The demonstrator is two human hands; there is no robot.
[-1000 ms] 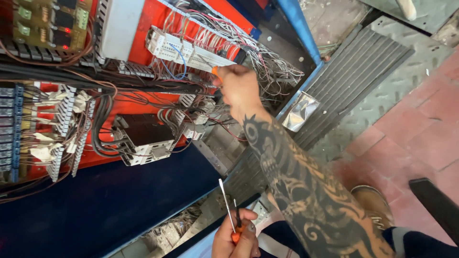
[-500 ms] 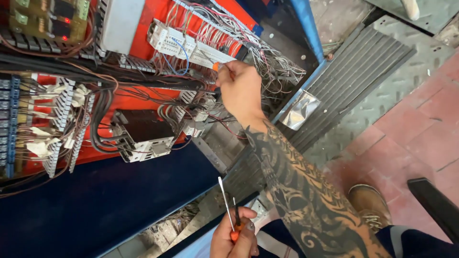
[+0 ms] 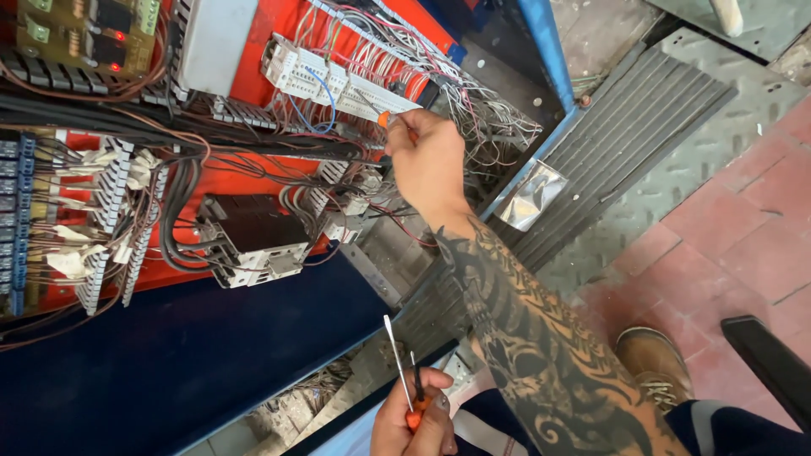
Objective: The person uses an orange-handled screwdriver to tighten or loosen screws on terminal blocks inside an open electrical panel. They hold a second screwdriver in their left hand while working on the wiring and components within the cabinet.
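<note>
My right hand (image 3: 429, 160) is raised into an open electrical cabinet and grips an orange-handled screwdriver (image 3: 385, 120), whose tip points at a white terminal strip (image 3: 329, 80) crowded with thin wires. My left hand (image 3: 414, 418) is low at the bottom edge and holds a second orange-handled screwdriver (image 3: 399, 363) with its thin shaft pointing up, together with a dark slim tool. My tattooed right forearm (image 3: 524, 338) crosses the middle of the view.
The red back panel (image 3: 253, 177) carries a black and white contactor (image 3: 253, 236), grey terminal blocks (image 3: 106, 224) at left and a green circuit board (image 3: 76, 29) with lit red lamps. A blue panel (image 3: 152, 355) lies below. Ribbed metal plate (image 3: 625, 127), red tiles and my brown boot (image 3: 655, 363) are right.
My right hand has shifted slightly left and down along the terminal strip with the screwdriver. My left hand has stayed low holding its tools.
</note>
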